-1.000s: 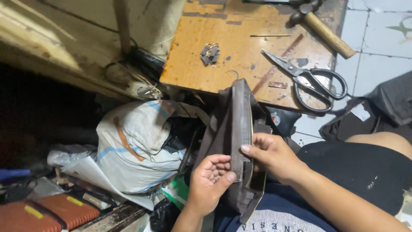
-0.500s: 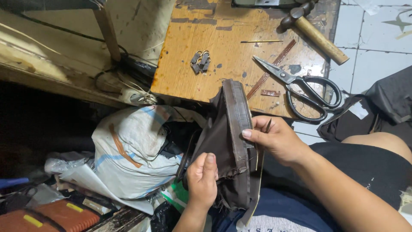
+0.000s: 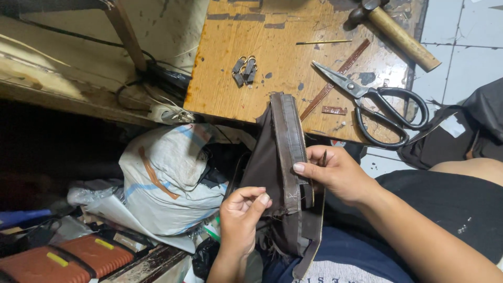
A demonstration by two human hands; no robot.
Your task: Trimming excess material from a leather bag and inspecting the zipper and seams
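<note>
Both hands clamped on brown bag piece [image 3: 280, 173], held upright on edge over lap, top end reaching up against near edge of wooden bench [image 3: 272, 63]. Right hand [image 3: 340, 175] grip: thumb pressed on the grey-brown zipper tape strip [image 3: 288, 136] running along the piece's edge, fingers wrapped behind, pinched together on it. Left hand [image 3: 241, 215] grip: lower down, thumb and fingers closed on fabric at left side of piece, palm facing camera. Brass zipper teeth [image 3: 303, 136] visible along right edge of strip; loose zipper end [image 3: 314, 236] hangs down past right hand toward the lap.

On bench: black-handled scissors [image 3: 377, 105], blades partly open, pointing up-left, lying near right side. Wooden-handled hammer [image 3: 395, 31] at top right corner, handle angled down-right. Small cluster of metal zipper pulls [image 3: 244, 69] near bench middle-left, well apart from scissors. Thin brown strip [image 3: 335, 78] lies diagonally just beside scissor blades; thin pin or awl-like rod [image 3: 322, 42] above it.

Below bench left: white woven sack [image 3: 167, 178] with blue and orange markings, just beside bag piece. Orange case [image 3: 63, 259] at bottom left corner. Cables and plug strip [image 3: 162, 112] under bench edge. Black fabric [image 3: 471, 131] on tiled floor at right. Person's lap in dark shorts [image 3: 450, 209] under right forearm.
</note>
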